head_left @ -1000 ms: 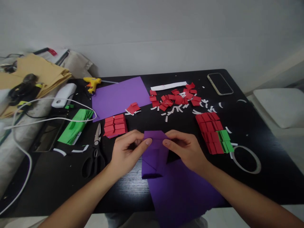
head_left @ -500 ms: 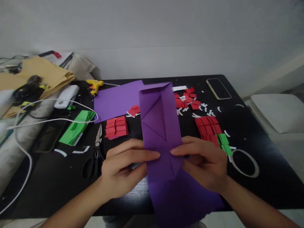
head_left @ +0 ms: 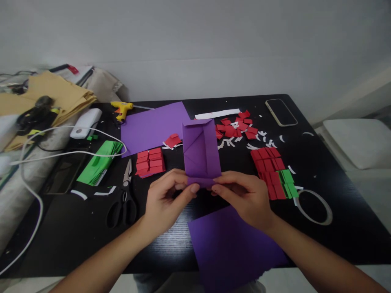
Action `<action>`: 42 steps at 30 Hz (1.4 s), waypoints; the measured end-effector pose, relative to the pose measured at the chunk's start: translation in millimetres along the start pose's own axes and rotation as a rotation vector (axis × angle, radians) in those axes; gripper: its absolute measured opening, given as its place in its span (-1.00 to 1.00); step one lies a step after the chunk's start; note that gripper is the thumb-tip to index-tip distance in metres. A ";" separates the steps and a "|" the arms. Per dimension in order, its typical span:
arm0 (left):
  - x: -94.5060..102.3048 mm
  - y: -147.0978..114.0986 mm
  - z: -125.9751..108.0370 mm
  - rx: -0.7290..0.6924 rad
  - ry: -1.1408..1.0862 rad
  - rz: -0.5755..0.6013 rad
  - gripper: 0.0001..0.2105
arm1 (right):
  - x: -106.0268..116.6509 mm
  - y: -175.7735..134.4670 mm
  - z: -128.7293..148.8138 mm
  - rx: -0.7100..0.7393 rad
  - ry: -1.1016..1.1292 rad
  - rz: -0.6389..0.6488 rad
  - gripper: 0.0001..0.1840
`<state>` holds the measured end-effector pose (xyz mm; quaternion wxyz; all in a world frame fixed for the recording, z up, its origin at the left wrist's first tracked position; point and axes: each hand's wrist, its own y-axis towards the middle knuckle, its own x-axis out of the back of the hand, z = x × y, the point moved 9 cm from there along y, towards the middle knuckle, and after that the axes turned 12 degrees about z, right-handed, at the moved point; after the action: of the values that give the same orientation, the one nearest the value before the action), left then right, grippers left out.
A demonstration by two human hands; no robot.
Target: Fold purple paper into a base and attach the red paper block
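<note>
A creased piece of purple paper (head_left: 198,152) with folded edges is held up over the middle of the table. My left hand (head_left: 169,199) pinches its lower left corner between thumb and fingers. At the lower right corner, my right hand (head_left: 244,197) grips the same paper, thumb in front. The near end is bent over into a narrow flap between both thumbs. Beneath my right forearm lies a purple sheet (head_left: 235,248), reaching over the table's front edge.
Black-handled scissors (head_left: 124,203), red folded paper pieces (head_left: 150,162) and green paper strips (head_left: 99,162) lie left. A yellow glue gun (head_left: 122,109) rests near another purple sheet (head_left: 143,130). Right are red blocks (head_left: 269,167), a tape ring (head_left: 328,213) and a phone (head_left: 281,112).
The near end of the purple paper, flat and hanging down before, is now bent up into a flap. Both hands have turned, thumbs now in front, and the paper sits lower.
</note>
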<state>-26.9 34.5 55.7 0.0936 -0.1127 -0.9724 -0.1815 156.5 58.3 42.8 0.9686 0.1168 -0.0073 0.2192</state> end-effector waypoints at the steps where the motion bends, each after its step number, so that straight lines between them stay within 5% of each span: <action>1: -1.5 0.3 4.3 0.044 -0.048 -0.007 -0.91 | -0.7 -0.2 -7.7 -0.064 0.064 -0.014 -0.93; 10: -5.7 -0.2 29.6 0.309 -0.220 -0.054 -0.75 | -4.6 1.0 -36.2 -0.251 0.234 -0.051 -0.78; 24: -4.8 -3.2 43.9 0.338 -0.293 -0.155 -0.68 | -7.0 -0.4 -50.1 -0.312 0.353 -0.075 -0.67; 33: -2.6 1.2 48.5 0.383 -0.241 -0.027 -0.83 | -10.2 1.2 -45.3 -0.245 0.270 0.053 -0.84; 37: -0.3 6.6 33.2 0.252 -0.173 0.094 -0.74 | -4.3 2.1 -27.5 -0.103 0.163 0.048 -0.76; 42: 8.6 -3.3 -24.0 -0.235 0.347 0.114 -0.67 | 1.4 -2.2 20.6 0.168 -0.115 0.068 -0.68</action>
<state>-32.6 24.1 78.5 0.2557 -0.1446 -0.9060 -0.3047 159.5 52.2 62.4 0.9454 0.2095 -0.0484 0.2450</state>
